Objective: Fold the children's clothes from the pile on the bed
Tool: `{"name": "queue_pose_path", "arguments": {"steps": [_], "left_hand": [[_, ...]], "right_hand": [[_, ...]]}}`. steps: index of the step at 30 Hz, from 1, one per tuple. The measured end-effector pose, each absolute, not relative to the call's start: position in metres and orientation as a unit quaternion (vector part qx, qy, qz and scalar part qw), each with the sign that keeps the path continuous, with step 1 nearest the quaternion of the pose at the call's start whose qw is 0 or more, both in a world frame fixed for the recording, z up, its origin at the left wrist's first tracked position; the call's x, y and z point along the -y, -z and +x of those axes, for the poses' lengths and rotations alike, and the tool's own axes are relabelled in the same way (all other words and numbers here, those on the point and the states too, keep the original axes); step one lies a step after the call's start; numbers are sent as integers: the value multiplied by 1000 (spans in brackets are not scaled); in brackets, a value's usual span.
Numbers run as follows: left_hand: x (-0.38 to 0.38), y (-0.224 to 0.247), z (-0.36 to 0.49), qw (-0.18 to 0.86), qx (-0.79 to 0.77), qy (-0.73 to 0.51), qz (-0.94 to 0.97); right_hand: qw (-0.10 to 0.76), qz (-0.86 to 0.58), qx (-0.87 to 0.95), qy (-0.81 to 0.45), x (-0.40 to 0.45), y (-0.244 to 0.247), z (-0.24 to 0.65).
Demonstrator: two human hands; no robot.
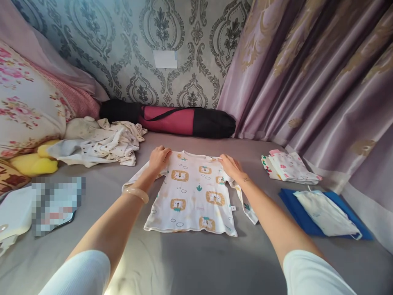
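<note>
A small white long-sleeved shirt [196, 196] printed with lion faces lies spread flat, its neckline away from me and its hem toward me. At its left shoulder edge, my left hand [159, 159] is closed on the cloth. My right hand [231, 166] pinches the opposite shoulder, with the fingertips partly hidden. The left sleeve runs under my left forearm, which wears a pale bangle [137, 194]. Beside my right forearm the other sleeve [247, 207] hangs out toward me.
Grey sheet [196, 266] covers the bed. A black and red long bag [168, 121] lies along the wall. Crumpled clothes [113, 141], a yellow plush toy [37, 164] and a phone [58, 207] are left. Folded clothes [291, 166] and a mask [327, 213] on blue cloth [287, 198] are right.
</note>
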State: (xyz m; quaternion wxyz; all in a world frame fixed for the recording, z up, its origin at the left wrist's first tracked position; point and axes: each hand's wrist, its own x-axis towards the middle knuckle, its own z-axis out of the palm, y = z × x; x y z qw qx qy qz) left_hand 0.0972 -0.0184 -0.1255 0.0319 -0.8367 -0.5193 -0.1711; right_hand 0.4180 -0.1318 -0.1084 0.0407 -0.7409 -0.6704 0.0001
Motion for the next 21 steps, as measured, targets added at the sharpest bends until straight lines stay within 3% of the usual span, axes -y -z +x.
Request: {"name": "queue_pose_path", "arguments": {"steps": [11, 17, 21], "left_hand": [[25, 122, 124, 40, 563, 85, -821], [70, 122, 178, -53, 388, 83, -916], [94, 147, 200, -71, 384, 108, -914]], "right_hand": [[4, -763, 644, -61, 110, 116, 422], [11, -729, 681, -62, 94, 115, 410], [19, -700, 711, -63, 91, 121, 394]]}}
